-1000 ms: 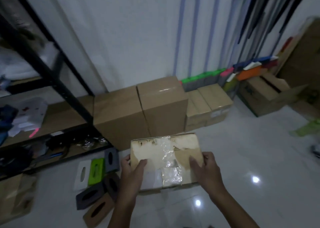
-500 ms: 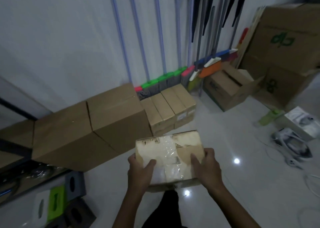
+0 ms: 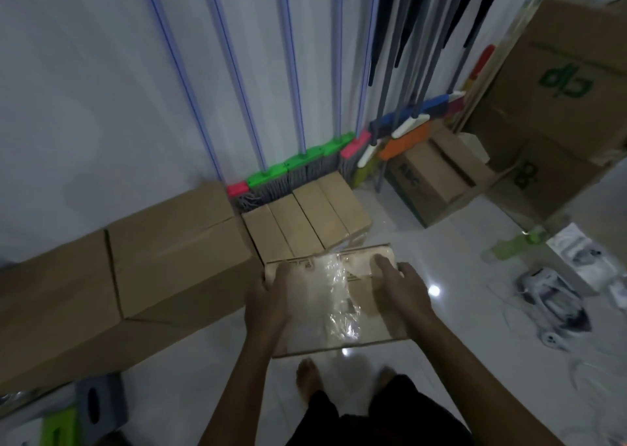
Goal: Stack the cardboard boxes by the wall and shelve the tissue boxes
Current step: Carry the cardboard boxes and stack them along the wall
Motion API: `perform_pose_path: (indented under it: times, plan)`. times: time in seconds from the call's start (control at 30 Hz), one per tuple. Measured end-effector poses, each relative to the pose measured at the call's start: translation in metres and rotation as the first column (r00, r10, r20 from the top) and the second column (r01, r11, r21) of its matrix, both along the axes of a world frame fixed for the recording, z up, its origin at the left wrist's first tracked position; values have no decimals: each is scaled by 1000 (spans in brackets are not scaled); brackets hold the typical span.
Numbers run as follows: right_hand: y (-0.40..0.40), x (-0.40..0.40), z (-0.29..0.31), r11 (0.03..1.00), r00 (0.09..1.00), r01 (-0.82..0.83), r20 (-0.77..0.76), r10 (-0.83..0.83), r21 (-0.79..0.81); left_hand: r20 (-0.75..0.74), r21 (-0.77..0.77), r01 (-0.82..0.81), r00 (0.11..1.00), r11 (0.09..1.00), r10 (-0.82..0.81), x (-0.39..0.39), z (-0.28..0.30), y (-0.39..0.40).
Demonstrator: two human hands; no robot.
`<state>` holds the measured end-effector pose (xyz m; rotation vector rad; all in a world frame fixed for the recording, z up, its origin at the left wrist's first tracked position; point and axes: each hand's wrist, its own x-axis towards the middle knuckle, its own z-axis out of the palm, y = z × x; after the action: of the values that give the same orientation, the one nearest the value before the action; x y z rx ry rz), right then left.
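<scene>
I hold a small cardboard box [image 3: 334,296] with clear tape across its top, in the air in front of me. My left hand [image 3: 268,304] grips its left side and my right hand [image 3: 398,293] grips its right side, fingers over the top. Just beyond it, several small cardboard boxes [image 3: 305,225] sit side by side on the floor against the wall. Two large cardboard boxes [image 3: 176,252] stand to their left. A grey tissue box [image 3: 100,405] and a green tissue box [image 3: 59,428] lie on the floor at the lower left.
Brooms and mops [image 3: 298,167] lean on the white wall behind the boxes. An open cardboard box [image 3: 431,180] and tall cartons [image 3: 556,99] stand at the right. A clothes iron [image 3: 549,296] with its cord and a packet lie on the tiled floor. My feet [image 3: 308,376] are below the box.
The view has swung right and closer to the row of small boxes. The held box has moved forward toward them, and both hands have kept their grip.
</scene>
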<state>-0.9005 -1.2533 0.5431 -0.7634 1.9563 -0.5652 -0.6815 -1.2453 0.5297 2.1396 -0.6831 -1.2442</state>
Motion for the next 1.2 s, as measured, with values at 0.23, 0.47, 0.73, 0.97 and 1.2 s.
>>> perform_pose_path:
  times: [0.23, 0.47, 0.73, 0.97, 1.2]
  plan:
    - [-127, -2, -43, 994, 996, -88, 24, 86, 72, -31, -26, -279, 960, 960, 278, -21, -29, -89]
    - [-218, -20, -110, 914, 914, -366, 253, 318, 174, -88, 49, -439, 893, 897, 442, -19, -90, -146]
    - [-254, -18, -214, 870, 864, -473, 268, 427, 139, -104, 24, -461, 881, 887, 461, -20, -210, -165]
    - [-246, -6, -325, 810, 833, -551, 86, 546, 200, 155, 38, -212, 967, 976, 204, -33, -320, -161]
    - [-251, -8, -361, 735, 736, -633, -104, 669, 245, 567, 159, 420, 702, 893, -431, -70, -345, -158]
